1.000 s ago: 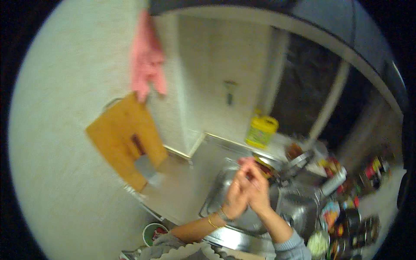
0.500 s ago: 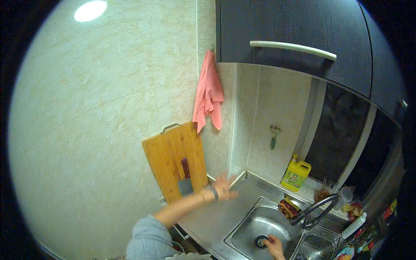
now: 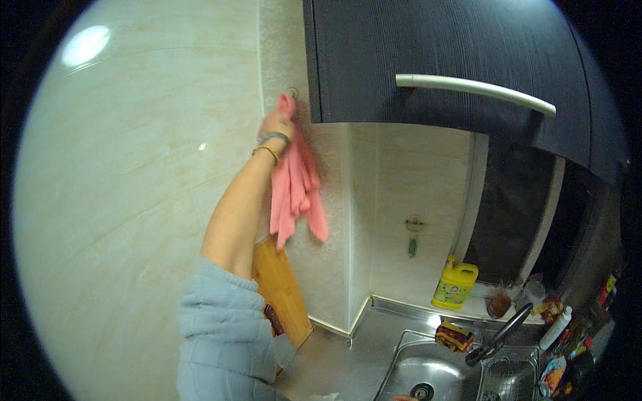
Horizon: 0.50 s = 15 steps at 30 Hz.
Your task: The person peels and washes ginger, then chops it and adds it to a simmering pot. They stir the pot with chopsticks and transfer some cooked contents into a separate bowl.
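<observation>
My left hand (image 3: 277,125) is raised to the wall, its fingers wrapped round the upper part of a pink towel (image 3: 297,197). The towel's top is close to a small wall hook (image 3: 293,92); whether it still hangs on the hook I cannot tell. Its folds fall below my hand. Of my right hand (image 3: 404,398) only a sliver shows at the lower edge, near the drain (image 3: 422,391) of the steel sink (image 3: 408,364); its fingers are mostly out of the picture.
Behind my left arm a wooden cutting board (image 3: 287,287) leans on the wall, with a cleaver (image 3: 284,351) in front. A dark cupboard (image 3: 441,47) hangs above. Around the sink are a faucet (image 3: 508,331), a yellow jug (image 3: 455,286) and a patterned packet (image 3: 453,335).
My left hand has risen from above the counter to the towel and taken hold of it. The view has shifted, so my right hand has nearly left the lower edge.
</observation>
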Each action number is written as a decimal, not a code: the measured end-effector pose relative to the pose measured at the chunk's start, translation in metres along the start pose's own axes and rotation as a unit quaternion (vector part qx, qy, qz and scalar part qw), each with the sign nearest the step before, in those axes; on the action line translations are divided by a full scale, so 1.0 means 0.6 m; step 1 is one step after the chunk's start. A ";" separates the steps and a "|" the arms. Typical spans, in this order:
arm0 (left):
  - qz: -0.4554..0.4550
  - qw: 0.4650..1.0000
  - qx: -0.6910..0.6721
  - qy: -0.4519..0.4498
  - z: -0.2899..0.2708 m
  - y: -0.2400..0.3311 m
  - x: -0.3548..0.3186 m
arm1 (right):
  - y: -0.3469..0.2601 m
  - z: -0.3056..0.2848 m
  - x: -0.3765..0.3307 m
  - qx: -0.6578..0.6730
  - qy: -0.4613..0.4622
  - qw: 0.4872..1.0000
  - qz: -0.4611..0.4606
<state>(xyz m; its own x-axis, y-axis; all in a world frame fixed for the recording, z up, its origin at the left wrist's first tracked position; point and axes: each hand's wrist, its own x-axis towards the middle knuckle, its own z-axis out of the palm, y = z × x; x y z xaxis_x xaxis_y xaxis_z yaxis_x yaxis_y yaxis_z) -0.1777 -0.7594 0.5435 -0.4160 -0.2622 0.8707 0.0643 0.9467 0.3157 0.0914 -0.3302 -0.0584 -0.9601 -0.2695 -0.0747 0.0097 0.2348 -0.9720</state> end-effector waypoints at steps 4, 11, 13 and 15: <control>-0.005 0.967 -0.159 0.201 -0.054 0.003 0.014 | -0.034 0.040 0.009 0.014 -0.045 0.999 0.023; 0.016 0.810 -0.246 -0.532 -0.069 0.087 -0.305 | -0.193 0.031 0.037 -0.082 -0.106 0.991 0.016; 0.411 0.749 -0.087 -0.513 -0.072 0.118 -0.448 | -0.234 0.029 0.048 0.008 -0.111 0.992 -0.053; 0.502 0.628 -0.119 -0.582 -0.086 0.149 -0.569 | -0.253 0.030 0.047 0.182 -0.140 0.971 -0.068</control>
<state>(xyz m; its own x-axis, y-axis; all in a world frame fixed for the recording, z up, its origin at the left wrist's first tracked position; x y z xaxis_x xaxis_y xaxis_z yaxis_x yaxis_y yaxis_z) 0.0168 -0.5948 0.2939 -0.4305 0.8906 -0.1465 0.9006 0.4345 -0.0045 0.0678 -0.3904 0.0828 -0.8461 -0.5305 0.0524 0.0342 -0.1522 -0.9878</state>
